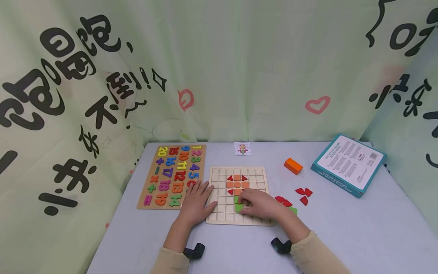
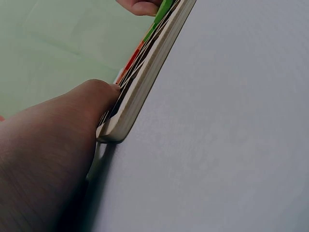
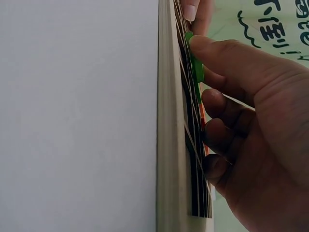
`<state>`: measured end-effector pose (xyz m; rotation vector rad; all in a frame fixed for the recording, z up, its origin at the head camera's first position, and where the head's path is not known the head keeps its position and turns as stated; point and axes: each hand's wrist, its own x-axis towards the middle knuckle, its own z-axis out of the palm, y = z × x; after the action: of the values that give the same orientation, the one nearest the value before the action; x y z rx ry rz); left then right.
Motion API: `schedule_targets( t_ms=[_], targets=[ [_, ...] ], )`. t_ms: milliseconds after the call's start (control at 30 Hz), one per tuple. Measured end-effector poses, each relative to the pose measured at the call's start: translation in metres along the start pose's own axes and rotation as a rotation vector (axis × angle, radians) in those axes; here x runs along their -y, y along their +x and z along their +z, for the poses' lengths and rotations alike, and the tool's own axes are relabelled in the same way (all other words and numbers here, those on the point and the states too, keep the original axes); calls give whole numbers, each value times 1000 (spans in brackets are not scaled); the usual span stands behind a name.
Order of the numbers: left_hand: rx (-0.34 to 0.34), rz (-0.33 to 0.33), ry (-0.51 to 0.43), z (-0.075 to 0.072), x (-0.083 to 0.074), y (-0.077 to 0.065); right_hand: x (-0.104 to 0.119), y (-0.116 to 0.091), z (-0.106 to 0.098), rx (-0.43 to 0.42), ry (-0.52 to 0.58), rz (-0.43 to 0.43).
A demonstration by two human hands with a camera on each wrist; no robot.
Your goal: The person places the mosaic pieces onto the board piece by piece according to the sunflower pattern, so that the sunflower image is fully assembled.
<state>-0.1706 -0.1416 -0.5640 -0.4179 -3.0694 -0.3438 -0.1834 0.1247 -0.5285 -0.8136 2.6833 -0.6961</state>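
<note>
A wooden grid board (image 1: 219, 217) lies in front of me with a pattern of orange squares (image 1: 237, 177) and red triangles (image 1: 244, 178) in its cells. Below these sit green squares. My right hand (image 1: 261, 204) pinches the lower green square (image 1: 238, 208) between thumb and forefinger, low over the board. The right wrist view shows the thumb at one end of the green piece (image 3: 197, 67), the other fingers curled. My left hand (image 1: 195, 201) lies spread, its fingers across the number board's corner and its thumb (image 2: 104, 92) on the grid board's left edge.
A number board (image 1: 142, 201) with coloured figures lies at the left. Behind the grid is a small pattern card (image 1: 242, 148). Rightward are an orange stack (image 1: 293, 166), red pieces (image 1: 303, 200), a green piece (image 1: 293, 210) and a teal box (image 1: 349, 165). Curtains enclose the table.
</note>
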Motion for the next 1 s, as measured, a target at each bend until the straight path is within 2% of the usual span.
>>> schedule_targets(
  t_ms=[167, 533, 833, 1000],
  targets=[
    [4, 2, -5, 0, 0, 0, 2, 0, 0, -5, -25, 9],
    [3, 6, -1, 0, 1, 2, 2, -2, -4, -10, 10, 32],
    [5, 7, -6, -1, 0, 1, 2, 1, 1, -19, -41, 35],
    [0, 9, -4, 0, 1, 1, 0, -1, 0, -28, -1, 33]
  ],
)
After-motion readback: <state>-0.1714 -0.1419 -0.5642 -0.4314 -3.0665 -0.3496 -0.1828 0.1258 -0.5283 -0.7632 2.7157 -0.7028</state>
